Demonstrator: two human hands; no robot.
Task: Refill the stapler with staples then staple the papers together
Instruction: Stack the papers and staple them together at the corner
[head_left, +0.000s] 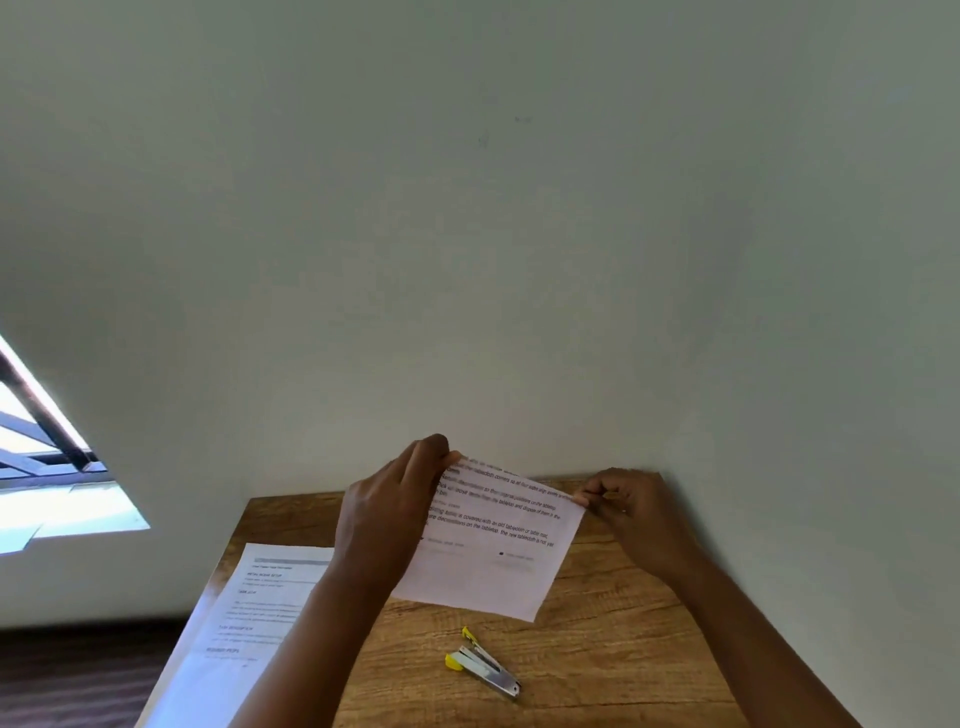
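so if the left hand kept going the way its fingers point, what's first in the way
Probably the wall. The left hand points up and away, pinching the sheet; nothing else shows between, though depth is unclear.

A wooden desk with a visible grain stands pushed against a plain pale wall. Left of the desk's left edge lie a dark floor and a bright window.

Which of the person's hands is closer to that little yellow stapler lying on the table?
Left, narrowly. The left hand pinches the held sheet's upper left corner, above and left of the stapler. The right hand pinches the upper right corner, farther off, up and right.
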